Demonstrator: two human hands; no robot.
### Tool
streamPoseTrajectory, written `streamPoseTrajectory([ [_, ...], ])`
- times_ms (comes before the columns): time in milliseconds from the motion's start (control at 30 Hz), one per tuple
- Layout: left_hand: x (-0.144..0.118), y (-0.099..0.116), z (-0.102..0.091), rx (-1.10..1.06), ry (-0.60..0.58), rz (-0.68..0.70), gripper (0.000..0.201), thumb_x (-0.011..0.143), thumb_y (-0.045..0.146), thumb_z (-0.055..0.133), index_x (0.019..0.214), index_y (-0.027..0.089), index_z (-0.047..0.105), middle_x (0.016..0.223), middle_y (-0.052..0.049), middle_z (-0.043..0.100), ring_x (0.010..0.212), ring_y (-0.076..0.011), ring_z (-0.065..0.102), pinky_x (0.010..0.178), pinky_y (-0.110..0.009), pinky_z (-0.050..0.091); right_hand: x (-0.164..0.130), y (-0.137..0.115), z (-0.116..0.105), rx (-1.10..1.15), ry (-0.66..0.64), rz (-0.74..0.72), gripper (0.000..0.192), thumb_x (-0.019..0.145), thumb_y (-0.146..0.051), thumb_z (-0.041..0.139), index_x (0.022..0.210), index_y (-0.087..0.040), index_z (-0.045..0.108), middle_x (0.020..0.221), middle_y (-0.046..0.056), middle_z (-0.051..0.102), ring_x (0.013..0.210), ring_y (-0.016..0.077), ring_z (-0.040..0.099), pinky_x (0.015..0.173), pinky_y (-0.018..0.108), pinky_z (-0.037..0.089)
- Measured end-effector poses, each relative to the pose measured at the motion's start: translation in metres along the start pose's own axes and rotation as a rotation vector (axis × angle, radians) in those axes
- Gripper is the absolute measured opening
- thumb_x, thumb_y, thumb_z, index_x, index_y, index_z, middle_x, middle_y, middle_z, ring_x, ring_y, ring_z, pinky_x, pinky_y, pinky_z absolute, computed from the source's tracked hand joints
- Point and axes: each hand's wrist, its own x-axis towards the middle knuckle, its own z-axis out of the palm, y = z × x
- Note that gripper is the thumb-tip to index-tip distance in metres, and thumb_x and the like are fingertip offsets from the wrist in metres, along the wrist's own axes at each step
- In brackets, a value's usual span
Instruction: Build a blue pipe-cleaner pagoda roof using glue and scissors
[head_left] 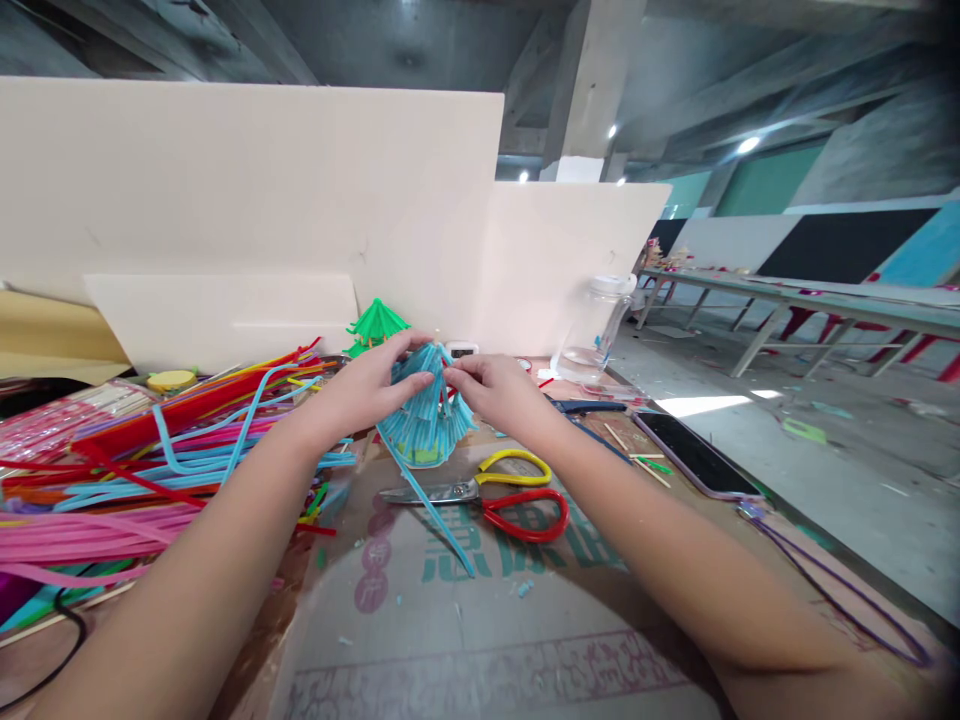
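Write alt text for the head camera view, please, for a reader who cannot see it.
Two bare hands, the left hand and the right hand, hold a blue pipe-cleaner tower together above a cardboard-covered table. Scissors lie just in front of it, loose pipe cleaners are piled at the left, and a phone lies at the right.

2 bare forearms outstretched, left hand (367, 392) and right hand (491, 392) fingers pinched.

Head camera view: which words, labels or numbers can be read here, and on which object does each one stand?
Green characters on the cardboard sheet under the scissors: blurred and partly covered, not readable.
Faint reddish lines near its front edge: too blurred.
Nothing readable elsewhere.
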Motion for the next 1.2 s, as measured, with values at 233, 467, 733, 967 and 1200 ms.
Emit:
streamPoseTrajectory([
  [233, 0.000, -0.004, 0.001, 0.019, 0.021, -0.063, 0.046, 0.090, 0.046, 0.051, 0.130, 0.023, 0.049, 0.133, -0.007, 0.058, 0.123, -0.0248, 0.053, 0.104, -0.039, 0.042, -0.005, -0.004, -0.011, -0.212, 0.103, -0.028, 0.028, 0.093, -0.037, 0.053, 0.085, -0.021, 0.074, 0.068, 0.002, 0.067, 0.058, 0.0130, 0.051, 0.057, 0.028, 0.027],
  [467, 0.001, -0.017, 0.002, -0.004, 0.050, -0.140, 0.052, 0.089, 0.049, 0.051, 0.133, 0.021, 0.046, 0.135, -0.010, 0.055, 0.124, -0.0250, 0.052, 0.104, -0.041, 0.042, 0.000, 0.013, -0.028, -0.099, 0.257, 0.007, 0.011, 0.084, -0.029, 0.061, 0.080, -0.019, 0.059, 0.068, -0.001, 0.060, 0.061, 0.0119, 0.050, 0.057, 0.025, 0.031],
  [733, 0.001, -0.018, 0.004, -0.002, 0.061, -0.166, 0.053, 0.089, 0.048, 0.052, 0.134, 0.020, 0.046, 0.136, -0.010, 0.055, 0.125, -0.0249, 0.052, 0.106, -0.041, 0.041, 0.001, 0.010, -0.029, -0.058, 0.156, -0.050, 0.028, 0.092, -0.033, 0.050, 0.070, -0.018, 0.057, 0.057, -0.004, 0.050, 0.056, 0.0101, 0.043, 0.055, 0.025, 0.027],
  [967, 0.001, -0.020, 0.004, 0.000, 0.059, -0.150, 0.054, 0.089, 0.047, 0.052, 0.135, 0.019, 0.045, 0.136, -0.010, 0.054, 0.125, -0.0245, 0.052, 0.105, -0.039, 0.042, -0.001, 0.009, -0.017, 0.053, 0.016, -0.170, 0.007, 0.087, -0.021, 0.058, 0.082, -0.017, 0.062, 0.069, -0.003, 0.059, 0.063, 0.0106, 0.049, 0.059, 0.022, 0.032],
  [1200, 0.001, -0.019, 0.004, -0.002, 0.061, -0.135, 0.052, 0.090, 0.045, 0.052, 0.133, 0.018, 0.047, 0.134, -0.010, 0.056, 0.124, -0.0237, 0.053, 0.105, -0.038, 0.041, -0.002, 0.015, 0.003, -0.220, -0.040, -0.420, 0.005, 0.088, -0.016, 0.060, 0.084, -0.017, 0.063, 0.085, 0.003, 0.063, 0.083, 0.0156, 0.055, 0.071, 0.025, 0.034],
])
